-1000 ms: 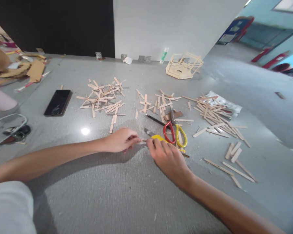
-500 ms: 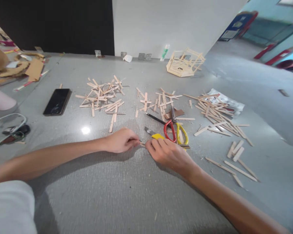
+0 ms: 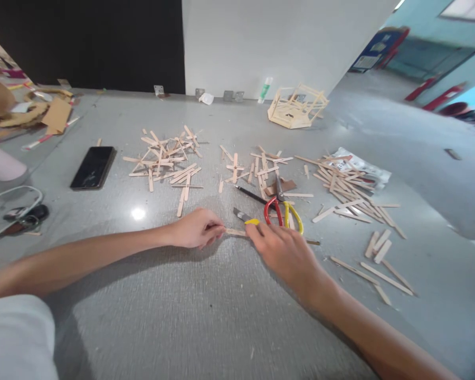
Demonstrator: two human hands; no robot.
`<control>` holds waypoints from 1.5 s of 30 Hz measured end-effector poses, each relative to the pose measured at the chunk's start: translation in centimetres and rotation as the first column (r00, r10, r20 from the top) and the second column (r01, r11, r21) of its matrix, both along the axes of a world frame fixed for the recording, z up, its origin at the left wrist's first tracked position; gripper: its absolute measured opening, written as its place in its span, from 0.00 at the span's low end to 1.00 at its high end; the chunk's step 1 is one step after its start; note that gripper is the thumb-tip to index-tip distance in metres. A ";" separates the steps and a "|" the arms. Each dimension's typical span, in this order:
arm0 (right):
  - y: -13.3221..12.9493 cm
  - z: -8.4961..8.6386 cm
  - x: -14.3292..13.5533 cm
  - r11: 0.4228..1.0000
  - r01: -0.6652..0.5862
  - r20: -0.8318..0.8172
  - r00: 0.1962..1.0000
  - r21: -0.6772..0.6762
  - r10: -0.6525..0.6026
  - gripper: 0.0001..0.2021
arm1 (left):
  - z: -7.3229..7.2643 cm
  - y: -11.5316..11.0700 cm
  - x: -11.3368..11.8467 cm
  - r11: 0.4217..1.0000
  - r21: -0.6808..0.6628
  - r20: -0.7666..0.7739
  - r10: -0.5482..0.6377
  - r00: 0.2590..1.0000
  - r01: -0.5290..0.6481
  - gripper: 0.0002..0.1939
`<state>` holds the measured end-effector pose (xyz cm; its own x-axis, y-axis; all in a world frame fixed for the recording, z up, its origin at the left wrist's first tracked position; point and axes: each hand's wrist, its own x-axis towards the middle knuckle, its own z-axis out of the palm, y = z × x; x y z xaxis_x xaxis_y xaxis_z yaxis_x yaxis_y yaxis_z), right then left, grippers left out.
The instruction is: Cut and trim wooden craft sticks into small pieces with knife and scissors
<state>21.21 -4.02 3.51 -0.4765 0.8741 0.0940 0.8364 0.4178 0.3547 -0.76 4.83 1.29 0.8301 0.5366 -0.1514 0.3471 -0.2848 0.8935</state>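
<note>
My left hand (image 3: 200,228) is closed in a pinch on one end of a flat wooden craft stick (image 3: 235,232). Curled over the stick's other end is my right hand (image 3: 283,250), which covers that end. A thin, dark golden strip (image 3: 313,242) sticks out on the far side of my right hand; its kind is not clear. Just beyond the right fingers lies a yellow utility knife (image 3: 245,216), partly covered by them. Scissors (image 3: 279,206) with one red and one yellow handle lie behind that hand, beside a black pencil (image 3: 251,194).
Craft stick piles lie at left (image 3: 164,158), centre (image 3: 263,166) and right (image 3: 348,182), with cut pieces (image 3: 378,245) nearer. A stick frame (image 3: 296,108) and glue stick (image 3: 265,89) stand at the back. A phone (image 3: 94,167) and cable (image 3: 31,190) lie left.
My right hand has slid right, away from the left hand, and the golden strip has moved with it. More of the craft stick shows between the hands. My left hand is nearly still.
</note>
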 end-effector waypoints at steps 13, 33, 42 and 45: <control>2.9 -1.2 5.5 0.897 0.432 -0.147 0.885 -0.094 -0.441 0.23 | 6.1 -1.4 -0.6 0.984 -0.135 0.048 0.122 0.991 -0.114 0.18; 1.5 -0.8 3.4 0.787 0.421 -0.684 0.729 0.451 0.002 0.13 | 9.9 -4.6 -1.7 0.975 -0.079 0.142 0.215 0.966 -0.206 0.15; -2.0 -1.1 1.5 0.807 0.153 -0.546 0.804 0.571 0.234 0.20 | 8.7 -4.0 -1.0 0.978 0.029 0.083 0.201 0.976 -0.204 0.13; -2.1 -0.7 0.8 0.869 -0.005 -0.451 0.853 0.494 0.262 0.17 | 7.1 -2.7 -0.7 0.984 0.084 0.025 0.156 0.987 -0.158 0.14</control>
